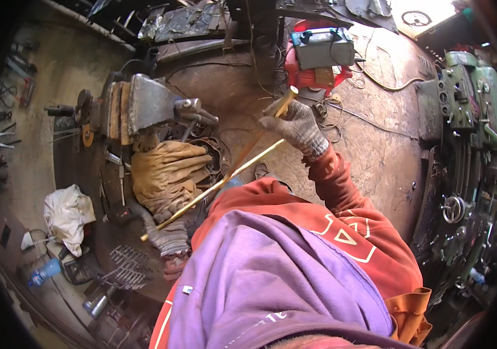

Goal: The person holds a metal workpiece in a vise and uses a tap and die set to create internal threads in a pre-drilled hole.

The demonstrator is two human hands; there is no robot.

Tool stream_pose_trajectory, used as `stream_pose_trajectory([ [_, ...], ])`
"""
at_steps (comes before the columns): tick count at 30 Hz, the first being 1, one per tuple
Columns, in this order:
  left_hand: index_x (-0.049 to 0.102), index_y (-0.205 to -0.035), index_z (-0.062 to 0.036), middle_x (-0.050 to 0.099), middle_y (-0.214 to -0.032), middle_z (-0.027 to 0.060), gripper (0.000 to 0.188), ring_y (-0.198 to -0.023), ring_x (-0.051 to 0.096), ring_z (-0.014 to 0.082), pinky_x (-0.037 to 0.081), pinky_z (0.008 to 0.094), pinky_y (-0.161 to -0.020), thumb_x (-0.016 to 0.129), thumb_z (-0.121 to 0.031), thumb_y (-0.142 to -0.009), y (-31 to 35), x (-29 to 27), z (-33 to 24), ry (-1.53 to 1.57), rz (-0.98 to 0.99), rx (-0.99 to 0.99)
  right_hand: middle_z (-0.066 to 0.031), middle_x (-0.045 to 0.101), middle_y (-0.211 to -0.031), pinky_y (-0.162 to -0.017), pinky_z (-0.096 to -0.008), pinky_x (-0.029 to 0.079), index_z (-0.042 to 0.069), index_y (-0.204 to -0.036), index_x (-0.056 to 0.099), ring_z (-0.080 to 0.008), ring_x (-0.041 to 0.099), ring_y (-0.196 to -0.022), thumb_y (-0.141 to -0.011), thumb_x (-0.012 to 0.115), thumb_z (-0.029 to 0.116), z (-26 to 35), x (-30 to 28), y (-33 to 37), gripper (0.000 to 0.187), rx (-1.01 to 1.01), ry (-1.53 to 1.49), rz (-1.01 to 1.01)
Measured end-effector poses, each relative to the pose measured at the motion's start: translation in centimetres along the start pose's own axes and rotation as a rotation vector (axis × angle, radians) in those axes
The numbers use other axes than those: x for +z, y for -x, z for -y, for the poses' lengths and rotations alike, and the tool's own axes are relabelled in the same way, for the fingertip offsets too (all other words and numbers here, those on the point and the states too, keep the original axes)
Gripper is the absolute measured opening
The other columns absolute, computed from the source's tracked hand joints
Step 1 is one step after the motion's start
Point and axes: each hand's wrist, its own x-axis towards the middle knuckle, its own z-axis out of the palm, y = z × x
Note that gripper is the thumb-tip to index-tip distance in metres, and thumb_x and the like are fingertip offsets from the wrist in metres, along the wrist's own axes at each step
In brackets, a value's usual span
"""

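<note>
My left hand (169, 235), in a knitted grey work glove, is closed around the lower part of a thin brass-coloured rod (234, 174). The rod slants up to the right across my front. Higher up, my right hand (302, 129), in a similar soiled glove, grips a thicker brass-coloured bar (287, 100). Its round end shows above the fingers, while its lower length is smeared by motion and passes close to the thin rod; I cannot tell whether they touch. A crumpled tan leather-like piece (166, 170) lies just beyond my left hand.
A bench vise (149, 104) stands at the workbench on the left. A crumpled white cloth (69, 216), a blue bottle (45, 271) and metal pieces (129, 264) lie nearby. A grey box-shaped machine (323, 51) sits on a red stool (299, 74); cables cross the floor. A green lathe (463, 110) lines the right.
</note>
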Motion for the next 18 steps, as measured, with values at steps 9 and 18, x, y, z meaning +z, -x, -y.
stream_pose_trajectory([
  [9, 0.063, -0.079, -0.0129, 0.070, -0.084, 0.0108, 0.043, -0.096, 0.068, 0.0384, 0.050, 0.0738, -0.099, 0.059, -0.048, -0.104, -4.4, -7.0, 4.1, 0.165, 0.104, -0.251, -0.0045, 0.075, -0.086, -0.073, -0.0333, 0.057, 0.012, -0.096, 0.075, -0.0160, 0.070, -0.076, -0.078, 0.096, 0.038, 1.5, 0.9, 1.8, 0.037, -0.238, 0.375, 0.059],
  [18, 0.069, -0.091, -0.0115, 0.076, -0.104, 0.0096, 0.031, -0.100, 0.071, 0.0360, 0.053, 0.0646, -0.098, 0.061, -0.039, -0.102, -6.1, -8.3, 4.7, 0.067, 0.247, -0.286, -0.0015, 0.075, -0.091, -0.072, -0.0299, 0.057, 0.010, -0.098, 0.076, -0.0105, 0.071, -0.081, -0.076, 0.099, 0.021, 2.4, 0.5, 3.6, 0.033, -0.319, 0.595, 0.075],
])
